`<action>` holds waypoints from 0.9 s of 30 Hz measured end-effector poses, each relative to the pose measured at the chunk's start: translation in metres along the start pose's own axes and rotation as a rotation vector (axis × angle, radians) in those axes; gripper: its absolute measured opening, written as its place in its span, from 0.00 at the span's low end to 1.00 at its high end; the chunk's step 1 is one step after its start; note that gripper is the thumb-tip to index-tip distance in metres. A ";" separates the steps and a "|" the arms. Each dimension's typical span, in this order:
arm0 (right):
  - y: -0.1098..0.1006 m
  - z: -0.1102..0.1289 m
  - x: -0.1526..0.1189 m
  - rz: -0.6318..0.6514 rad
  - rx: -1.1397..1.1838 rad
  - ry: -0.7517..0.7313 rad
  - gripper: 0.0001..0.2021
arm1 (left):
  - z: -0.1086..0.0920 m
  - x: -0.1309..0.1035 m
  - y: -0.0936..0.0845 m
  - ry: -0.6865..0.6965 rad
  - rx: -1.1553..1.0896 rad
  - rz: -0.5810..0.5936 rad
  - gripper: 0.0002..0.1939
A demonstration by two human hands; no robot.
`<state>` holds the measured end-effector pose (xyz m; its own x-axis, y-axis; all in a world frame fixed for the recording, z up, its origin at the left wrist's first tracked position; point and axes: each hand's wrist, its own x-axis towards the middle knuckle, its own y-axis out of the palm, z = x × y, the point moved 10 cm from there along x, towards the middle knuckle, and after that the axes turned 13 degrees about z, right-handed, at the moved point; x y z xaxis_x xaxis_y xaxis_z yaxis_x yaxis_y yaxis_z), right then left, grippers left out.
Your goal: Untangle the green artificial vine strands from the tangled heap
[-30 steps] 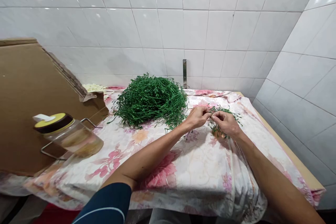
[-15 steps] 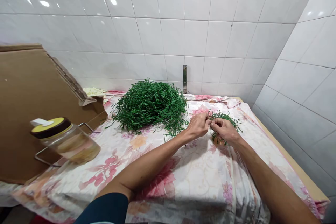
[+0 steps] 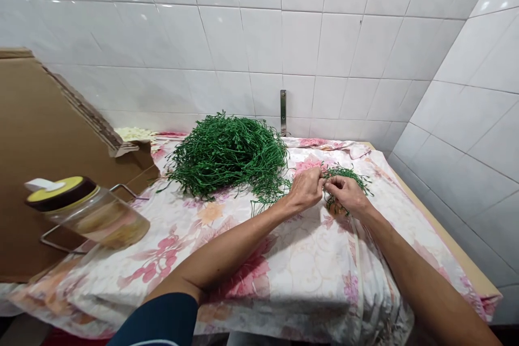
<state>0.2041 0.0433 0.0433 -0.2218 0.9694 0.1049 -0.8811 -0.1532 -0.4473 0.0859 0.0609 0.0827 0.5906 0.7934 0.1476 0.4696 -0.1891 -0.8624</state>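
Note:
My left hand (image 3: 307, 188) and my right hand (image 3: 346, 194) meet fingertip to fingertip over the right half of the cloth-covered table. Both are closed in a pinch on thin green artificial stems, though the exact piece between the fingers is mostly hidden. A small bunch of green artificial stems (image 3: 352, 175) lies under and behind my right hand, with a few strands hanging below it. To the left of my hands rests a large heap of the same green stems (image 3: 227, 154), its loose ends trailing toward my left wrist.
A floral cloth (image 3: 312, 265) covers the table. At left a clear jar with a yellow and brown lid (image 3: 109, 221) stands by a metal wire frame (image 3: 60, 243) and a big cardboard box (image 3: 48, 162). Pale yellow pieces (image 3: 132, 134) lie behind. Tiled walls (image 3: 300, 38) close the back and right.
The camera view has shifted slightly, so the jar and box sit farther left and the wall higher. Both hands keep nearly the same pinch at the same spot.

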 end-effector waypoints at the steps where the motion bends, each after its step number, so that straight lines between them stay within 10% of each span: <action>1: -0.001 0.000 0.000 -0.012 -0.016 -0.007 0.16 | 0.000 0.000 0.000 -0.006 -0.001 -0.003 0.06; 13: 0.001 0.053 -0.023 -0.257 -0.456 -0.320 0.04 | 0.042 0.010 -0.010 -0.093 -0.188 -0.164 0.06; 20: -0.069 0.056 -0.050 -0.665 -0.573 -0.258 0.06 | 0.070 0.021 -0.010 -0.187 -0.690 -0.086 0.18; 27: -0.065 0.026 -0.028 -0.432 -0.771 -0.109 0.07 | 0.061 0.020 -0.003 -0.179 -0.997 -0.003 0.19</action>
<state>0.2567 0.0211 0.0927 -0.0083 0.8833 0.4687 -0.3801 0.4307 -0.8185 0.0557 0.1128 0.0589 0.5200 0.8542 0.0042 0.8531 -0.5191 -0.0529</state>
